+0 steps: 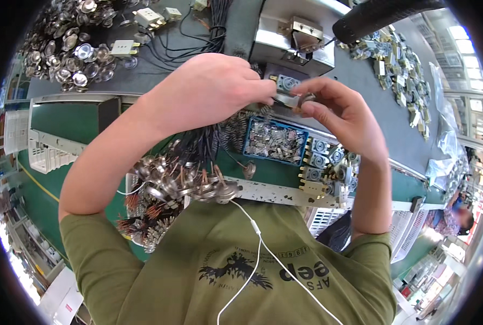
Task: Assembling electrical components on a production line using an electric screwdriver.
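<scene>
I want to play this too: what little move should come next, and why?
Perhaps the right hand should ease its small metallic piece toward the block with the round face: that hand has the piece pinched in its fingertips, and the block sits near the left hand.

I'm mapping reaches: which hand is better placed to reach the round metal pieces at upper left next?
Probably the left hand: it is nearer the round metal pieces and on their side. The right hand is farther across, holding a roundish metal part.
</scene>
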`<state>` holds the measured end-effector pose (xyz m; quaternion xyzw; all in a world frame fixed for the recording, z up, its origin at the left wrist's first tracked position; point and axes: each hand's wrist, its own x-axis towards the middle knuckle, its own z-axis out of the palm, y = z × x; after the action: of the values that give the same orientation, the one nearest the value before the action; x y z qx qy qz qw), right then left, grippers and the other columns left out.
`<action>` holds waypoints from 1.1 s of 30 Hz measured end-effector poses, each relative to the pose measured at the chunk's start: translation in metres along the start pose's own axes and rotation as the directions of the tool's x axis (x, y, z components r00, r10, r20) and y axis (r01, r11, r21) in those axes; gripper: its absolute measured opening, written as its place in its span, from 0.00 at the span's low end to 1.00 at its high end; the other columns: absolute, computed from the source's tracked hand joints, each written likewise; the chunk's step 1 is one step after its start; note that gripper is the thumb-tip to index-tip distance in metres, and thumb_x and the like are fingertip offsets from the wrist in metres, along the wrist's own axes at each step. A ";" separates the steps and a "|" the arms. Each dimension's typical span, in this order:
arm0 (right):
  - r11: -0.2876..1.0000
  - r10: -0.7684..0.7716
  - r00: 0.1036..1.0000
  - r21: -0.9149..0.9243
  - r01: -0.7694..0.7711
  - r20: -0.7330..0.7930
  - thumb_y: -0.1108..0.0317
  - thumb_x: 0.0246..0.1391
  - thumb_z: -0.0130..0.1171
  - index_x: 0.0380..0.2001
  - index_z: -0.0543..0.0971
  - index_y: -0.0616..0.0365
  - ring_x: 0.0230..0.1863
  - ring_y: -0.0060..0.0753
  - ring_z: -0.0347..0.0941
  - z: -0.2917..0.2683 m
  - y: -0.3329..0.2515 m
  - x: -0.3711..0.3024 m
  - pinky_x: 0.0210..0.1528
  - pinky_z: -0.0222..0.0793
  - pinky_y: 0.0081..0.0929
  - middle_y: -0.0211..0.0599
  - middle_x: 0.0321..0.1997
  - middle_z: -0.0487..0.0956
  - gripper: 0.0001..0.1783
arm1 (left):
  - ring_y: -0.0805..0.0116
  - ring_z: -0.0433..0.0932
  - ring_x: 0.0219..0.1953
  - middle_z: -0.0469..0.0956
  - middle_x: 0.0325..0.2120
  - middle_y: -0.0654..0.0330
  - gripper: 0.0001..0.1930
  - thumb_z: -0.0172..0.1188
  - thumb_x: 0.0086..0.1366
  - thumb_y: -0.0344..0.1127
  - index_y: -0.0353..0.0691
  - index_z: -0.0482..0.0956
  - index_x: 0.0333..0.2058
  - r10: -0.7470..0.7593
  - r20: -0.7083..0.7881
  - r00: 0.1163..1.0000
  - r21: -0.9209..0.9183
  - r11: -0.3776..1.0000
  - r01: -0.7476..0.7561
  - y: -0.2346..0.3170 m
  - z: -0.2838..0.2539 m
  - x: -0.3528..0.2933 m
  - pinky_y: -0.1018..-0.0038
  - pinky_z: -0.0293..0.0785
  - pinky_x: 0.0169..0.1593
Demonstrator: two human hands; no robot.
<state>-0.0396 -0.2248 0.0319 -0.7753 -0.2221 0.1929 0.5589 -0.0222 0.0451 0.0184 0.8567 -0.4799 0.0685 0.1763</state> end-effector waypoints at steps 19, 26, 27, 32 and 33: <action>0.985 0.096 0.977 0.158 -0.066 -0.191 0.80 0.64 0.62 0.62 0.75 0.67 0.46 0.26 0.82 0.029 0.005 -0.028 0.52 0.80 0.25 0.40 0.45 0.85 0.24 | 0.64 0.81 0.29 0.77 0.20 0.65 0.12 0.69 0.59 0.45 0.45 0.78 0.27 0.013 -0.086 0.996 0.067 0.998 -0.007 0.016 0.007 0.012 0.66 0.76 0.34; 0.990 -0.088 0.943 -0.133 0.048 -0.320 0.82 0.62 0.62 0.60 0.77 0.66 0.48 0.26 0.82 0.052 0.021 -0.040 0.52 0.78 0.26 0.41 0.49 0.84 0.22 | 0.66 0.80 0.29 0.77 0.21 0.67 0.13 0.68 0.59 0.47 0.47 0.78 0.27 -0.002 -0.111 0.994 0.118 0.993 0.015 0.020 0.017 0.009 0.68 0.75 0.35; 0.992 -0.036 0.980 -0.125 0.011 -0.195 0.82 0.62 0.62 0.60 0.77 0.65 0.49 0.26 0.82 0.045 0.016 -0.038 0.52 0.78 0.26 0.41 0.50 0.84 0.22 | 0.67 0.80 0.30 0.78 0.21 0.67 0.12 0.68 0.60 0.47 0.47 0.78 0.28 0.041 -0.081 0.996 0.114 0.993 -0.032 0.016 0.016 0.009 0.69 0.75 0.36; 0.998 0.012 1.000 -0.062 -0.012 0.011 0.82 0.64 0.59 0.59 0.78 0.66 0.49 0.27 0.82 0.020 0.013 -0.025 0.53 0.79 0.28 0.40 0.53 0.83 0.20 | 0.68 0.81 0.33 0.79 0.23 0.69 0.11 0.65 0.61 0.47 0.48 0.79 0.29 0.061 -0.010 0.998 0.093 0.994 -0.060 0.015 0.016 0.007 0.70 0.75 0.39; 0.998 0.013 1.000 -0.065 -0.012 0.011 0.82 0.64 0.59 0.59 0.78 0.66 0.49 0.27 0.82 0.022 0.015 -0.027 0.53 0.79 0.28 0.40 0.53 0.83 0.20 | 0.68 0.81 0.33 0.79 0.23 0.68 0.11 0.65 0.62 0.47 0.47 0.78 0.29 0.058 -0.040 0.998 0.085 0.995 -0.054 0.015 0.015 0.009 0.69 0.75 0.39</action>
<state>-0.0724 -0.2267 0.0125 -0.7933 -0.2267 0.1936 0.5309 -0.0314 0.0252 0.0103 0.8479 -0.4967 0.1117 0.1482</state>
